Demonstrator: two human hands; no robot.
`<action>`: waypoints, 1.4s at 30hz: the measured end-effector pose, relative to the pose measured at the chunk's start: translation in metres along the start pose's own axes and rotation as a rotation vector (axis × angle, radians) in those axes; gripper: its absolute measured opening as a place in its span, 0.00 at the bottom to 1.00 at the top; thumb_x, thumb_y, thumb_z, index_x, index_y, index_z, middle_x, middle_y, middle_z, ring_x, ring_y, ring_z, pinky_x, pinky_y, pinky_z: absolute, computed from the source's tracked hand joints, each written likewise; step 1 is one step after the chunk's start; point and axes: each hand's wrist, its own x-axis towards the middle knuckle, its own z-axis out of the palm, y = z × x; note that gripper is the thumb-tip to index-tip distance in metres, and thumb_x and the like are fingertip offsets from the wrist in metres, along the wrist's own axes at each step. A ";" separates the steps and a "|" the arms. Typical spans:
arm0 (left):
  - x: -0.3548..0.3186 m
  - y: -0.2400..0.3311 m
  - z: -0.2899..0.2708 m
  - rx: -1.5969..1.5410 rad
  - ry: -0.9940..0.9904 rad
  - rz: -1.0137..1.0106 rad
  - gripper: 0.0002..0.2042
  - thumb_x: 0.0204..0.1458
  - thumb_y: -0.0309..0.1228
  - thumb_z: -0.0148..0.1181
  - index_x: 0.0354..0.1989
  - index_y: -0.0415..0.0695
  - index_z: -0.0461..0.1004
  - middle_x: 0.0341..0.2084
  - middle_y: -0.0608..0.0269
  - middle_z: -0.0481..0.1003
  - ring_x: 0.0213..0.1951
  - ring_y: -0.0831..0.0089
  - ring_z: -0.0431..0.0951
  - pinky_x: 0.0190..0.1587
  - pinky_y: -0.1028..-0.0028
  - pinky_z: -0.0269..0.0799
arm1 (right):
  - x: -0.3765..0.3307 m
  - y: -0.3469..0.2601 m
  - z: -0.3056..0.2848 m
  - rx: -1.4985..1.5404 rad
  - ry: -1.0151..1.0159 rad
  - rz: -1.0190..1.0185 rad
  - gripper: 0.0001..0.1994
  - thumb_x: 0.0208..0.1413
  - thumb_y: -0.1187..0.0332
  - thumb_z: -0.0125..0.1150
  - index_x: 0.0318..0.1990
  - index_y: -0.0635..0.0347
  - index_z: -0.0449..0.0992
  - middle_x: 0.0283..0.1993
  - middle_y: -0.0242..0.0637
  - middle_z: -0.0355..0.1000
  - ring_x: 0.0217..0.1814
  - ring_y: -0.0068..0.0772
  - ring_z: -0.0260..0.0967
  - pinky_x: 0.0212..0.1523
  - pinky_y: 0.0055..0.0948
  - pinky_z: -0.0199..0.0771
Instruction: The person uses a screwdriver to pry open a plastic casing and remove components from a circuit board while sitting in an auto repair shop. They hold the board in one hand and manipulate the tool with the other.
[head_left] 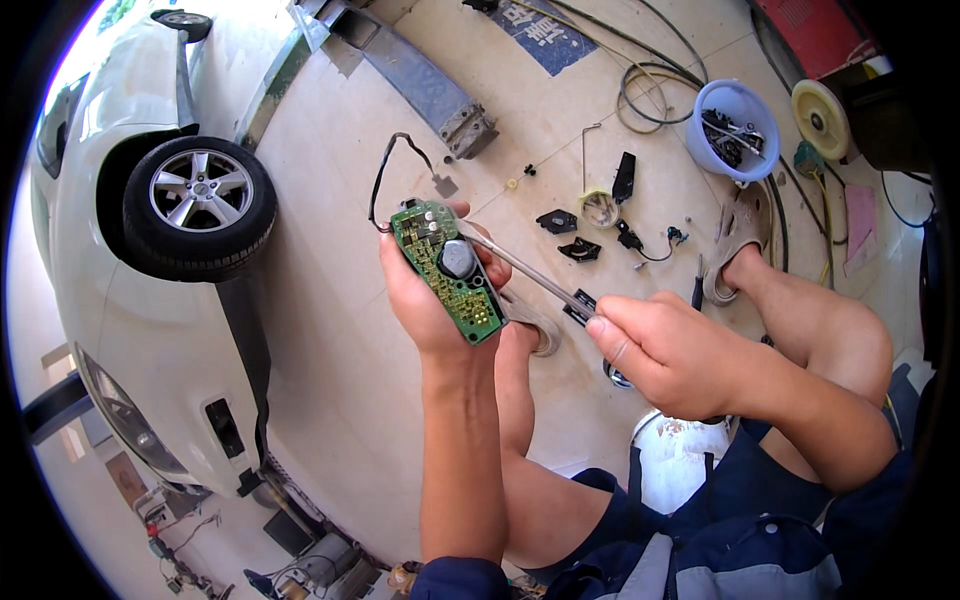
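Note:
A green circuit board (pixel 465 300) with a grey round knob-like part (pixel 457 259) rests in my left hand (pixel 425 325), whose fingers wrap round it from beneath. From the board's upper end a thin black cable (pixel 384 165) loops up to a small grey connector. My right hand (pixel 670 355) is closed on a screwdriver (pixel 540 278) with a long metal shaft; its handle is hidden in the fist. The shaft's tip meets the upper right edge of the board, beside the grey part. Whether it is wedged in there, I cannot tell.
Black plastic pieces (pixel 557 221), a small round dish (pixel 600 208) and loose bits lie on the tiled floor. A blue bucket (pixel 735 130) of parts stands near hoses (pixel 650 75). On the left is a white car with its front wheel (pixel 200 200) turned out, near a lift arm (pixel 410 80).

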 end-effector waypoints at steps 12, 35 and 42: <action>0.000 0.013 0.008 0.228 0.054 -0.044 0.28 0.64 0.50 0.30 0.40 0.36 0.70 0.14 0.58 0.67 0.14 0.70 0.65 0.18 0.73 0.59 | -0.001 -0.004 -0.024 -0.231 -0.044 0.052 0.17 0.66 0.61 0.43 0.34 0.67 0.69 0.29 0.57 0.70 0.36 0.62 0.67 0.38 0.50 0.66; 0.004 0.032 -0.025 0.409 -0.171 -0.451 0.30 0.65 0.46 0.27 0.31 0.33 0.73 0.10 0.54 0.67 0.08 0.70 0.62 0.10 0.75 0.58 | 0.004 -0.019 -0.042 -0.168 -0.371 0.305 0.20 0.67 0.59 0.40 0.31 0.68 0.69 0.21 0.50 0.66 0.26 0.50 0.67 0.32 0.43 0.66; 0.009 0.030 -0.031 0.131 -0.272 -0.570 0.31 0.64 0.48 0.29 0.33 0.32 0.72 0.11 0.53 0.67 0.08 0.68 0.61 0.10 0.75 0.59 | 0.000 -0.005 -0.036 -0.113 -0.286 0.190 0.20 0.67 0.60 0.42 0.30 0.68 0.69 0.23 0.50 0.66 0.25 0.51 0.64 0.32 0.43 0.64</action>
